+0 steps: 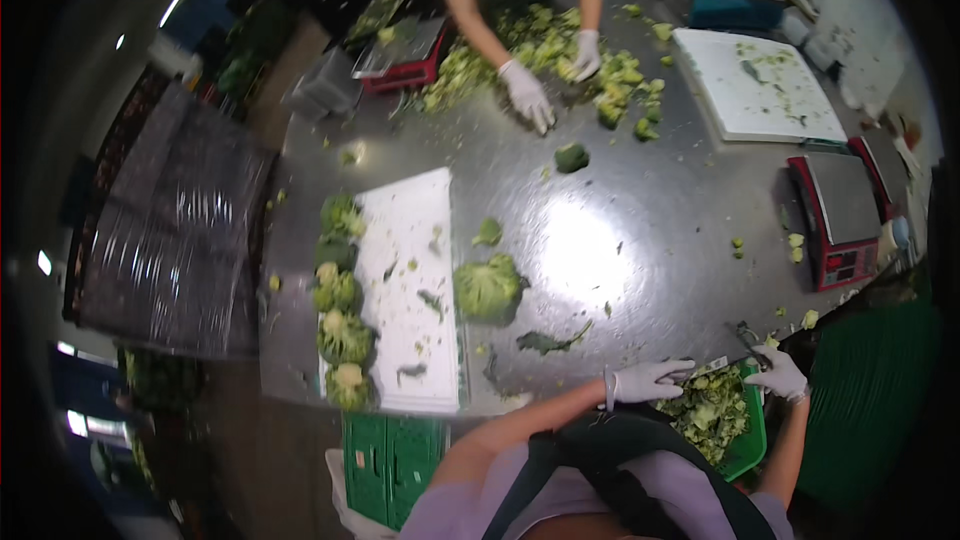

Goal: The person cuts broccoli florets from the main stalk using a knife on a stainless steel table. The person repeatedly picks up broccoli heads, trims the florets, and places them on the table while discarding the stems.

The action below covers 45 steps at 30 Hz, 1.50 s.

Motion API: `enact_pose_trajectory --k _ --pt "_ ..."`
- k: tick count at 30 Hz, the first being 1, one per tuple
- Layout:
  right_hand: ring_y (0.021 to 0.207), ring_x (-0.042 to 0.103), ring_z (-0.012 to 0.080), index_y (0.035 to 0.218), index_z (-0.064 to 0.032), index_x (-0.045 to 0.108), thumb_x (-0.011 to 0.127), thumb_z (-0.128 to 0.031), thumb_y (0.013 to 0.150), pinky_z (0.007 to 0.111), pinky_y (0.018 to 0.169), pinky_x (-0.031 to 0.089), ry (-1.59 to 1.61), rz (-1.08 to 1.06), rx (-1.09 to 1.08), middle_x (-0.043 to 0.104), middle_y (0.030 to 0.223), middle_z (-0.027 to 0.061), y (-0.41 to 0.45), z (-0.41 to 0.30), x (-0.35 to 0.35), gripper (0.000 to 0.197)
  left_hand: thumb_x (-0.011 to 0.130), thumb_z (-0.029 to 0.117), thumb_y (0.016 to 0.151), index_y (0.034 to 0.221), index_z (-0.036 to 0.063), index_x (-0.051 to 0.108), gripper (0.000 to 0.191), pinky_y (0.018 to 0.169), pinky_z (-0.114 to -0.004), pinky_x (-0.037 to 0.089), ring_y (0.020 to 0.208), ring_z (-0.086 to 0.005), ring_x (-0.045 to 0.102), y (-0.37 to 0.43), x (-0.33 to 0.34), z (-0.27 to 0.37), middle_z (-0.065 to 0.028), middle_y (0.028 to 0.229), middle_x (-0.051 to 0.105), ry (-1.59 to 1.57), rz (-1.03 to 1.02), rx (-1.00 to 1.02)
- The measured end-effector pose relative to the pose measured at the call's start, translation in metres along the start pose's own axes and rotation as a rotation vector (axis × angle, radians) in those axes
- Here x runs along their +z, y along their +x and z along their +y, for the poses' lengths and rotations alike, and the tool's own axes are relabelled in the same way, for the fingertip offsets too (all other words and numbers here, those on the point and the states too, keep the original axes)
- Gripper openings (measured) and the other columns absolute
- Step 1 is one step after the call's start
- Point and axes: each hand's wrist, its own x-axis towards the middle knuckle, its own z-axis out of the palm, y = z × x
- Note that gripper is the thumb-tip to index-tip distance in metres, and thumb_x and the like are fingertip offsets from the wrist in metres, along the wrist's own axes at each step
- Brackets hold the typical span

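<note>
My left hand (654, 381), in a white glove, rests with outstretched fingers over the near left edge of a green plastic crate (757, 427) full of trimmed leaves and broccoli pieces (709, 412). My gloved right hand (780, 375) is at the crate's right corner, closed on what looks like a knife (750, 341). On the metal table (652, 270) to the left lie a large broccoli head (489, 289), a small floret (488, 231) and a loose leaf (551, 342). Several broccoli heads (345, 337) line the left side of a white cutting board (409, 292).
Across the table a co-worker's gloved hands (529, 97) are among a heap of florets (540, 52). Red scales (836, 217) stand at the right, another red scale (405, 56) at the far left. A second white board (757, 90) lies far right. Green crates (394, 465) stand below the near edge.
</note>
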Motion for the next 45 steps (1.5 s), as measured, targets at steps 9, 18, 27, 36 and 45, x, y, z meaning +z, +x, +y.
enact_pose_trajectory --k 9,18,27,36,45 --pt "0.068 0.057 0.0071 0.114 0.0063 0.053 0.064 -0.014 0.084 0.019 0.055 0.044 0.44 -0.151 -0.108 0.061 0.084 0.0041 0.113 -0.109 0.127 0.038 0.07 0.018 0.08 0.13 0.0033 0.038 0.061 0.085 -0.035 0.044 0.11 -0.0224 0.046 -0.183 -0.126 -0.031 -0.0147 0.126 0.045 0.288 2.074 0.128" --pt "0.062 0.052 0.0085 0.126 -0.0051 0.05 0.071 -0.022 0.079 0.024 0.05 0.044 0.284 -0.39 -0.355 0.057 0.084 0.0017 0.28 -0.222 0.303 0.054 0.068 0.029 0.083 0.136 0.007 0.029 0.07 0.071 -0.033 0.049 0.103 -0.0222 0.051 -0.202 -0.144 -0.082 -0.0134 0.129 0.042 -0.444 1.791 0.01" --pt "0.059 0.053 0.007 0.123 -0.0049 0.04 0.064 -0.009 0.08 0.02 0.049 0.045 0.467 -0.587 -0.312 0.055 0.078 0.002 0.217 -0.207 0.275 0.049 0.048 0.007 0.093 0.141 0.0191 0.023 0.056 0.088 -0.05 0.048 0.118 -0.0284 0.047 -0.198 -0.091 -0.086 -0.0096 0.135 0.039 -0.981 1.307 0.512" --pt "0.074 0.058 0.0174 0.12 -0.0042 0.05 0.054 -0.027 0.089 0.03 0.059 0.049 -0.11 0.169 -0.73 0.059 0.082 0.0098 0.234 -0.233 0.193 0.039 0.042 -0.007 0.084 0.139 0.006 0.029 0.058 0.102 -0.039 0.04 0.121 -0.0268 0.046 -0.208 -0.13 -0.047 -0.0137 0.133 0.042 -0.601 1.434 0.573" --pt "0.051 0.047 0.0072 0.093 -0.0044 0.051 0.037 -0.024 0.097 0.022 0.047 0.042 0.328 -0.577 -0.161 0.052 0.066 0.0012 0.157 -0.196 0.251 0.024 0.043 -0.011 0.084 0.137 0.0033 0.034 0.055 0.102 -0.031 0.035 0.118 -0.0194 0.045 -0.195 -0.156 -0.028 -0.0112 0.13 0.045 -0.253 1.486 0.465"
